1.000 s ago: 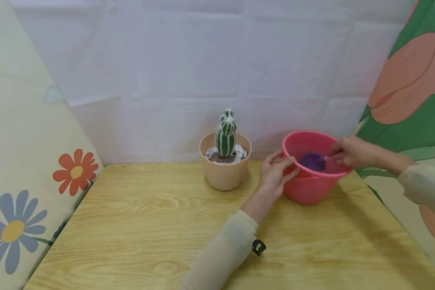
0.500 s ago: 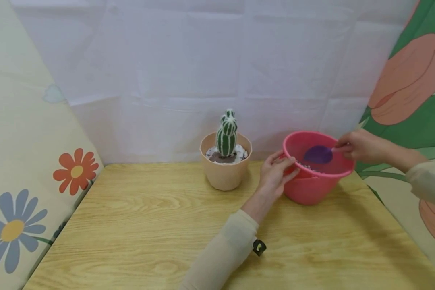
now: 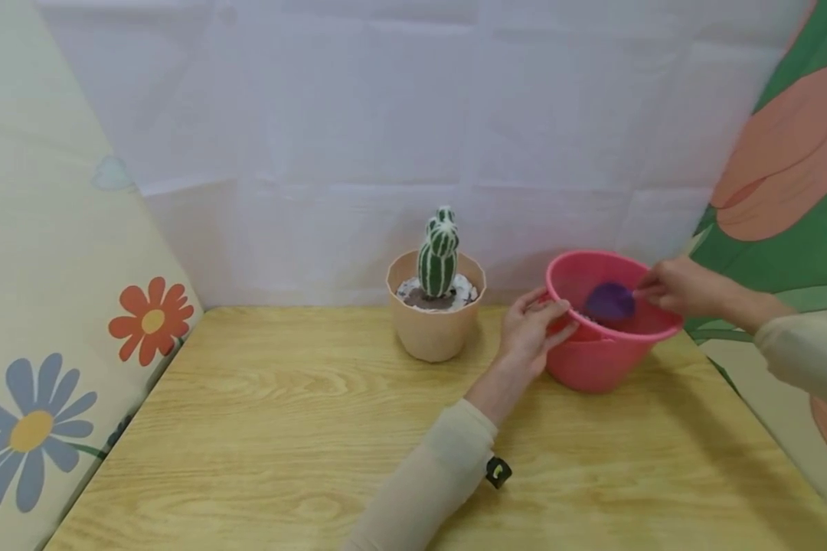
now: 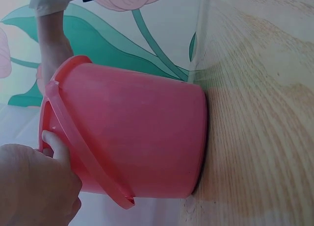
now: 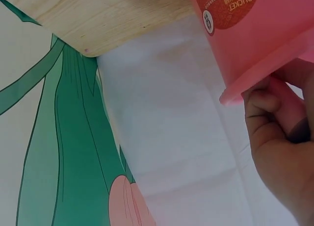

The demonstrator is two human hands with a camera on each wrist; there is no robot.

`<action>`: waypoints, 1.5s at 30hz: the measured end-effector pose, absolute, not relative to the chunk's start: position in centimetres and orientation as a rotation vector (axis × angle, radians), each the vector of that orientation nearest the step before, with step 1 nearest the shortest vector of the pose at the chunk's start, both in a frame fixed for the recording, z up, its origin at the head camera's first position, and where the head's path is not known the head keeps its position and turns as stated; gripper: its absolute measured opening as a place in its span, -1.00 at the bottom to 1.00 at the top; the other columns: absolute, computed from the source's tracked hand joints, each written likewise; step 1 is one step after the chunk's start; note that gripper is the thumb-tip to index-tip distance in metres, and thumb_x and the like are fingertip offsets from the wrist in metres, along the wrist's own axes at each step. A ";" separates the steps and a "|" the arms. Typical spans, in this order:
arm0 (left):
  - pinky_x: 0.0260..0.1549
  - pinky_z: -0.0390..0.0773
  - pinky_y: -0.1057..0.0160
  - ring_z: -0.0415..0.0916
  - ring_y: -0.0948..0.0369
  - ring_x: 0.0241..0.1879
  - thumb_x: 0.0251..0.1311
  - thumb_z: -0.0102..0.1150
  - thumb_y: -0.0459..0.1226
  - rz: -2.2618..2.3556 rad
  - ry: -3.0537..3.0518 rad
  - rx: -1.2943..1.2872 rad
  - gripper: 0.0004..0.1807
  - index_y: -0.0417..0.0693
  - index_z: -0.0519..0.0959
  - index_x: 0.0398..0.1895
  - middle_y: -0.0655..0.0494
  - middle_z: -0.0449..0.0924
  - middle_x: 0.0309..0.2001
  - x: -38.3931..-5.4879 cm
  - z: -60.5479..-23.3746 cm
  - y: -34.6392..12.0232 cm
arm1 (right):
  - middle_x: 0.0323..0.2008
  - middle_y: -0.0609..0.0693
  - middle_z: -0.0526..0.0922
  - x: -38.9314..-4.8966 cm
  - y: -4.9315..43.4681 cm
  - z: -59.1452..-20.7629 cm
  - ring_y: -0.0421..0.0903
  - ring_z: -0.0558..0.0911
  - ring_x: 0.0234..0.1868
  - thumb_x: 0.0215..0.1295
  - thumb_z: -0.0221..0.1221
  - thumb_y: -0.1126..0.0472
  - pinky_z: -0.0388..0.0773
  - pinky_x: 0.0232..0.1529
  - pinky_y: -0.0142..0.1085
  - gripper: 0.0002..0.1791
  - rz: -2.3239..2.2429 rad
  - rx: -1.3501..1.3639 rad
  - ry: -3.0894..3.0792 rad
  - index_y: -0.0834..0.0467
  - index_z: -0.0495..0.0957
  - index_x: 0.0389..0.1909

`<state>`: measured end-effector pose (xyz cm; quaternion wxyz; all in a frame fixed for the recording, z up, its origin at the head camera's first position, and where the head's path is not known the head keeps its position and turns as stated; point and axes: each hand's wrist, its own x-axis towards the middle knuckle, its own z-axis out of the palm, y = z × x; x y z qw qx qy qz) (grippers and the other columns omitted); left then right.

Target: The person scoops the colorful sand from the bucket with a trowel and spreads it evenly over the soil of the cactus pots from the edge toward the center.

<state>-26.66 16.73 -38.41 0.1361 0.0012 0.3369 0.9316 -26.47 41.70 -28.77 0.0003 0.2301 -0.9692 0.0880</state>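
A pink bucket (image 3: 589, 367) stands upright at the table's back right. My left hand (image 3: 527, 329) grips its left rim; in the left wrist view the thumb of that hand (image 4: 37, 182) lies over the rim beside the bucket's lowered handle (image 4: 91, 157). My right hand (image 3: 682, 287) reaches over the right rim and holds a small shovel with a purple blade (image 3: 609, 301), which is inside the bucket. In the right wrist view the fingers of the right hand (image 5: 274, 133) are curled round its handle. Small pale bits show in the bucket, mostly hidden by its front wall.
Left of the bucket stands a peach flowerpot (image 3: 434, 333) with a green-and-white cactus (image 3: 437, 264) and pale filling. A wooden table (image 3: 269, 428) lies beneath. A white cloth (image 3: 358, 138) hangs behind, with flower-patterned sheets at both sides.
The right hand lifted the shovel a little toward the right rim, then brought it back lower and leftward in the bucket. The left hand stays on the rim. The head view shifted slightly.
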 end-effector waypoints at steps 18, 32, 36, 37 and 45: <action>-0.19 0.75 -0.03 0.69 0.03 -0.23 0.12 0.34 -0.61 2.700 0.970 0.004 -0.57 -0.22 0.58 0.06 -0.12 0.66 -0.24 -26.5 -38.2 17.1 | -0.34 0.08 0.77 -26.1 42.5 -28.5 -0.19 0.72 -0.41 0.15 0.33 0.50 0.67 -0.49 -0.38 -0.83 0.365 0.762 -3.109 0.35 0.75 -0.21; -0.18 0.75 -0.02 0.69 0.00 -0.19 0.11 0.36 -0.60 2.699 0.969 -0.004 -0.57 -0.19 0.58 0.05 -0.10 0.65 -0.24 -26.9 -38.3 16.8 | -0.30 0.02 0.78 -25.5 42.7 -27.7 -0.22 0.71 -0.43 0.24 0.26 0.50 0.69 -0.49 -0.34 -0.77 0.611 0.715 -3.150 0.36 0.73 -0.09; -0.19 0.76 -0.01 0.68 -0.02 -0.16 0.11 0.36 -0.60 2.696 0.973 -0.015 -0.57 -0.19 0.58 0.05 -0.11 0.65 -0.22 -27.0 -38.4 16.8 | -0.27 -0.01 0.78 -25.4 42.7 -27.5 -0.25 0.66 -0.46 0.26 0.25 0.48 0.65 -0.51 -0.36 -0.76 0.627 0.739 -3.144 0.34 0.73 -0.07; -0.18 0.76 -0.01 0.68 -0.02 -0.16 0.10 0.36 -0.60 2.695 0.972 -0.016 -0.56 -0.19 0.58 0.06 -0.12 0.65 -0.21 -27.0 -38.5 16.8 | -0.28 -0.02 0.78 -25.3 42.6 -27.4 -0.26 0.63 -0.50 0.27 0.25 0.48 0.62 -0.53 -0.37 -0.75 0.637 0.739 -3.147 0.33 0.73 -0.06; -0.18 0.76 0.00 0.68 0.02 -0.19 0.10 0.36 -0.60 2.703 0.984 -0.018 -0.56 -0.20 0.58 0.06 -0.15 0.64 -0.17 -27.2 -38.3 16.5 | -0.47 -0.12 0.74 -25.3 41.2 -26.6 -0.29 0.29 -0.73 0.38 0.21 0.40 0.35 -0.69 -0.43 -0.73 0.688 0.690 -3.197 0.26 0.72 0.04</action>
